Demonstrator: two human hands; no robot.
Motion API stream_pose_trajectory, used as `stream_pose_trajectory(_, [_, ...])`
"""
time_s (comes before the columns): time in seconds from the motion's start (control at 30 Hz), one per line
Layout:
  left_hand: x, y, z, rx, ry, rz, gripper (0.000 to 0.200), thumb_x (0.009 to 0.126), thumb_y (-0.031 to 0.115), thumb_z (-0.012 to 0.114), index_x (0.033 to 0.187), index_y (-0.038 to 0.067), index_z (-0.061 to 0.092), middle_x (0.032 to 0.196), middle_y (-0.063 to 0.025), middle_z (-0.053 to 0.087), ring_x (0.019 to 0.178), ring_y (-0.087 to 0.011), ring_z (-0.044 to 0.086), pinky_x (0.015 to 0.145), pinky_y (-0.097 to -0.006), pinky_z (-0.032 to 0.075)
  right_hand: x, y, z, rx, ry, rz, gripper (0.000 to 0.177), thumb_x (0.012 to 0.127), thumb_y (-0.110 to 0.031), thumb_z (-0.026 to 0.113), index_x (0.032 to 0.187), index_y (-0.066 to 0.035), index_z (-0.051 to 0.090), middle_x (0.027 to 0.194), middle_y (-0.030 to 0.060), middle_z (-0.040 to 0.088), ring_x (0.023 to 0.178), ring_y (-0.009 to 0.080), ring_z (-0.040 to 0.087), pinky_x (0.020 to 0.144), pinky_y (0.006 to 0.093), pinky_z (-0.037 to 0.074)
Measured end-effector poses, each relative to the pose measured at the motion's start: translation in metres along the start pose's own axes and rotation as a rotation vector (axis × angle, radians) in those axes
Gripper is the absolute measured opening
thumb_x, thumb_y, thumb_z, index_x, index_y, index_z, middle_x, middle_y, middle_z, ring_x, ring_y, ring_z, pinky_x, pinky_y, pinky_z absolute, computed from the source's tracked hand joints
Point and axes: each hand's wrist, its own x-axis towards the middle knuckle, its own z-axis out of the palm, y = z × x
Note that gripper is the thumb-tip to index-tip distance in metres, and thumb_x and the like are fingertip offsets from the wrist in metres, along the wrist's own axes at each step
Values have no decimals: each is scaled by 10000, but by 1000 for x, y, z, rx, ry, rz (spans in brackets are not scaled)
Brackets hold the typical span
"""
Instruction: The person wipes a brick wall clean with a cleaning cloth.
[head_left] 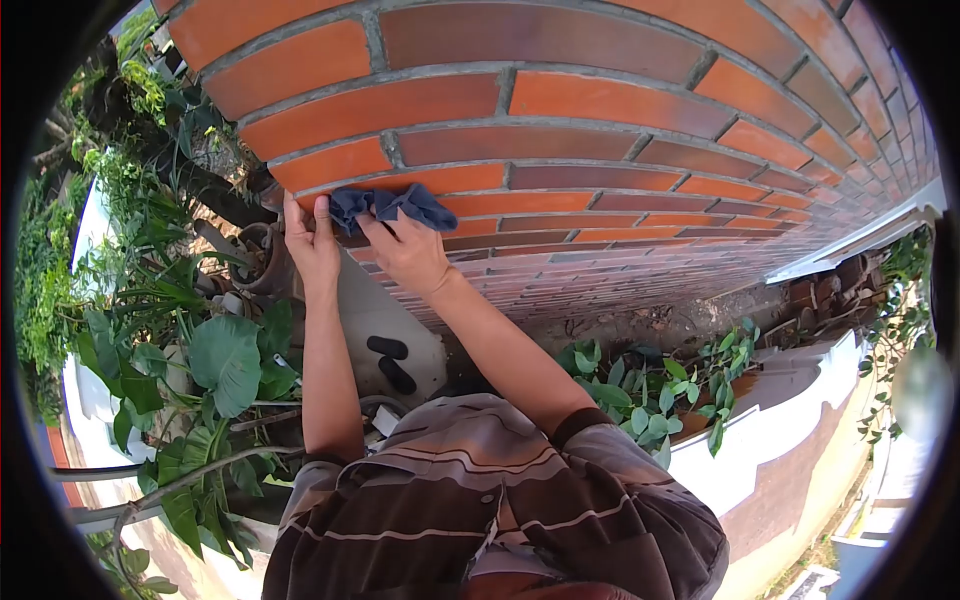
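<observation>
The right hand (408, 252) pins a bunched blue cloth (392, 205) to the brick wall (600, 100), fingers curled on its lower edge. The left hand (312, 245) lies flat just beside it, fingers together. Wiping looks barely begun, with most bricks beyond the grip apparently left.

A sunlit red brick wall (600, 100) fills my view from ten to three o'clock. Leafy plants (220, 360) crowd nine o'clock, and a low white wall (760, 430) runs off at four o'clock.
</observation>
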Motion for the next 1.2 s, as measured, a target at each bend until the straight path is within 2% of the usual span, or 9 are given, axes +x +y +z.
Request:
stream_pose_trajectory(0.1, [3,5,1,32,0,39,470,998,243,564,1383,5,438,1150,-57,614,1036,-115,550,928,-282,422,9,24,-43,-204,143,4,370,630,0,717,989,-89,705,922,104,613,705,267,608,615,342,477])
stream_pose_trajectory(0.23, [-1,0,-6,2,-18,-36,508,1020,284,481,1435,8,382,1278,-77,544,1165,-143,484,1020,-307,348,19,72,-143,-439,441,351,167,836,31,626,996,31,578,1012,181,564,828,273,576,686,377,490])
stream_pose_trajectory(0.3, [-1,0,-8,-33,-36,-41,537,1027,323,431,1450,1,352,1332,-87,503,1219,-161,445,1054,-326,305,22,89,-164,1,695,765,92,967,-63,554,1027,-1,520,890,28,573,752,69,504,644,235,451])
stream_pose_trajectory(0.33, [-1,0,-9,-59,-48,-48,553,1030,343,406,1457,-2,337,1359,-92,482,1246,-170,426,1071,-335,284,24,91,-161,87,724,746,93,977,-79,551,1026,-4,525,855,20,577,746,67,511,630,224,449])
stream_pose_trajectory(0.47, [2,4,-19,-224,-131,-109,624,1043,422,306,1488,-15,278,1465,-112,399,1354,-207,348,1138,-372,200,35,43,-86,208,519,582,130,952,-98,610,1014,-26,520,884,18,569,753,56,519,625,214,442])
stream_pose_trajectory(0.57, [4,12,-29,-283,-214,-209,715,1033,519,197,1506,-15,245,1506,-138,371,1407,-257,309,1172,-427,145,46,2,-16,-11,273,163,326,728,28,712,1031,-22,604,882,162,565,658,315,586,560,334,484])
stream_pose_trajectory(0.83, [-34,-24,-22,-134,-18,-254,474,1047,320,341,1323,-46,464,1216,-120,570,1089,-186,524,941,-337,417,-15,-21,46,-10,-375,-68,324,760,-81,626,1083,-79,596,892,61,496,600,206,635,490,324,520])
stream_pose_trajectory(0.93, [-80,-30,-11,98,9,-186,516,1004,205,473,1455,-19,362,1437,-182,461,1330,-252,433,1065,-334,353,-66,8,20,-29,-512,-3,335,751,-89,645,1083,-96,605,917,60,519,609,225,632,509,347,521])
stream_pose_trajectory(1.2, [-130,-36,-77,275,-32,-354,610,940,145,582,1474,-10,332,1518,-193,362,1433,-295,298,1149,-362,230,-95,102,-151,-434,146,487,243,755,82,587,986,12,567,922,179,545,858,337,573,715,368,478])
